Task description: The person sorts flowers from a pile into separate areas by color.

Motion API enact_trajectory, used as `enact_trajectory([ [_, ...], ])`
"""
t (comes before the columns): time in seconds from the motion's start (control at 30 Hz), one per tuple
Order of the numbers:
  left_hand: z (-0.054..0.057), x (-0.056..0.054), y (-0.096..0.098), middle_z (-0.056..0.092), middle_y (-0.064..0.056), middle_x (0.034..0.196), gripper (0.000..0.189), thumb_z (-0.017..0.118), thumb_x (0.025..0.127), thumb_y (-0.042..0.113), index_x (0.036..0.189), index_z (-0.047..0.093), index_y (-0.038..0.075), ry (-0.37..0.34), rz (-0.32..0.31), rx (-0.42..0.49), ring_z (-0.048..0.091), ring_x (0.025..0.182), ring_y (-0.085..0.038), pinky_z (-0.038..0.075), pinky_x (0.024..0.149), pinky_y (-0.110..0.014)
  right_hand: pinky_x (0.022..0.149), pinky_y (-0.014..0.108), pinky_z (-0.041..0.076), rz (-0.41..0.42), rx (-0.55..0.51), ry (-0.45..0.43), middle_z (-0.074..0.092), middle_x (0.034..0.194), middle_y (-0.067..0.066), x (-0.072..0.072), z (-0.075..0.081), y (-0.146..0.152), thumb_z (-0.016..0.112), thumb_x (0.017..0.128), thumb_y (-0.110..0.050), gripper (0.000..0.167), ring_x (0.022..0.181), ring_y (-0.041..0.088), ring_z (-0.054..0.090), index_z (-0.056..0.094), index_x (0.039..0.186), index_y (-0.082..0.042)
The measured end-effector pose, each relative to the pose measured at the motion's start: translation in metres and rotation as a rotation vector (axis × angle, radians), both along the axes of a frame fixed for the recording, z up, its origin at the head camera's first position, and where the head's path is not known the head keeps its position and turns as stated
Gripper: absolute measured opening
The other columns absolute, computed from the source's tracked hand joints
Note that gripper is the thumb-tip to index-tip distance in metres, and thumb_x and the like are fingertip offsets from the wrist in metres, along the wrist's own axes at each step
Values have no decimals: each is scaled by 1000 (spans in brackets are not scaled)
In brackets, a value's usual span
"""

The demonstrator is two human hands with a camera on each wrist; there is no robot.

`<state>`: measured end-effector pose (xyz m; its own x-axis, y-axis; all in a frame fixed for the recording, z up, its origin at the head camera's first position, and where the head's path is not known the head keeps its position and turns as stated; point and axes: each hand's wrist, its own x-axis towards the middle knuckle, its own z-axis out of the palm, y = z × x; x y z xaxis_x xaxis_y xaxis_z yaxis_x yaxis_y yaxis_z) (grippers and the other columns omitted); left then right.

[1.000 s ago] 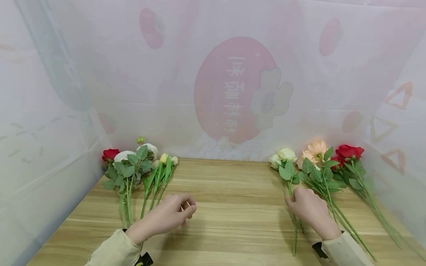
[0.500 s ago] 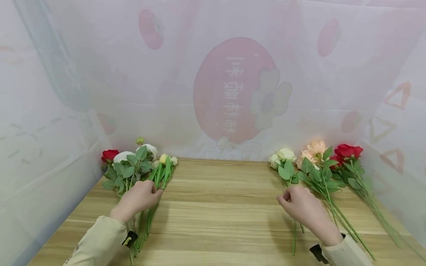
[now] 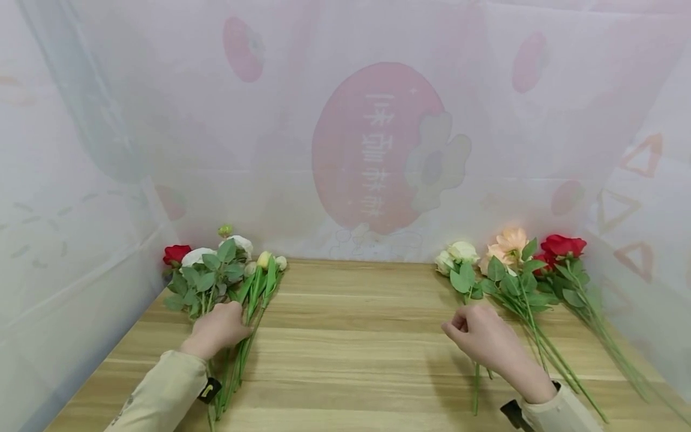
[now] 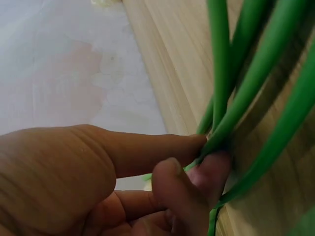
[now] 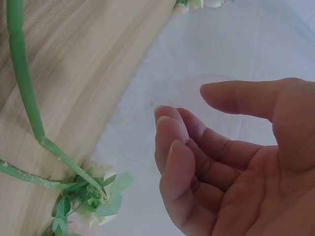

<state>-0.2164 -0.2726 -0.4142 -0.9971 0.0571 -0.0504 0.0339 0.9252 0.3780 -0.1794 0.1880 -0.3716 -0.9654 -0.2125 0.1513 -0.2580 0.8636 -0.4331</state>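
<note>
In the head view my left hand reaches down over the stems of the yellow-and-white tulips at the table's left. The left wrist view shows its thumb and a fingertip pinching a green tulip stem, with more stems close beside. My right hand hovers above the stems of the cream roses on the right side. Its fingers are loosely curled, the thumb stands apart from them, and nothing is between them.
White flowers and a red rose lie left of the tulips. Peach flowers and red roses lie at the right. A printed cloth stands behind the wooden table.
My left hand has moved left from mid-air onto the tulip stems, then lowered and pinched one. The right hand has shifted slightly left, away from the cream rose stem.
</note>
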Motion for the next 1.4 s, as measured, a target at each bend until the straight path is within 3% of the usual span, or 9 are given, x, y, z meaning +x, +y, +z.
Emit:
enact_trajectory([
  [0.2, 1, -1, 1, 36, 2, 51, 39, 67, 87, 13, 57, 43, 13, 0, 1, 17, 43, 45, -14, 37, 44, -32, 50, 30, 40, -6, -2, 5, 54, 61, -6, 2, 2, -1, 69, 92, -22, 21, 50, 12, 46, 64, 73, -15],
  [0.37, 10, 1, 4, 26, 6, 49, 48, 68, 89, 13, 52, 37, 16, 37, -28, 74, 30, 43, -10, 29, 43, -26, 53, 30, 42, 19, -77, -26, 56, 64, -5, 1, 2, -1, 68, 93, -22, 17, 54, 13, 48, 67, 79, -14],
  [0.53, 21, 9, 14, 22, 8, 48, 52, 68, 91, 15, 52, 34, 17, 92, -89, 141, 23, 44, -8, 25, 44, -24, 56, 32, 48, 60, -290, -114, 61, 73, 0, -1, -1, -4, 68, 95, -24, 18, 63, 20, 57, 69, 91, -6],
  [0.6, 25, 14, 21, 27, 7, 48, 48, 67, 93, 16, 54, 39, 16, 117, -123, 186, 26, 43, -8, 28, 45, -25, 57, 35, 51, 95, -401, -162, 63, 78, 3, 0, -2, -8, 67, 96, -24, 22, 69, 25, 60, 68, 98, -3],
  [0.77, 33, 26, 48, 56, 4, 61, 23, 67, 95, 16, 73, 64, 10, 161, -218, 398, 51, 48, -13, 43, 45, -28, 64, 39, 55, 177, -656, -320, 66, 92, 9, 8, -3, -22, 64, 98, -23, 31, 81, 31, 62, 64, 113, 4],
  [0.87, 35, 36, 68, 64, 2, 69, 14, 68, 95, 17, 84, 68, 9, 169, -244, 516, 58, 52, -17, 48, 46, -29, 67, 38, 55, 186, -750, -390, 66, 96, 12, 14, -3, -34, 63, 99, -25, 34, 84, 29, 63, 63, 117, 4],
  [1.17, 32, 69, 109, 63, 3, 68, 23, 66, 96, 32, 92, 70, 10, 166, -340, 663, 56, 48, -17, 46, 44, -30, 69, 36, 56, 226, -839, -480, 67, 98, 14, 31, -1, -78, 66, 96, -33, 35, 84, 27, 63, 69, 114, -3],
  [1.4, 25, 80, 123, 64, 5, 72, 21, 68, 95, 31, 91, 70, 10, 136, -406, 726, 57, 51, -12, 51, 47, -31, 67, 33, 55, 297, -865, -453, 68, 96, 13, 36, 4, -106, 67, 95, -32, 32, 83, 24, 63, 72, 109, -3],
])
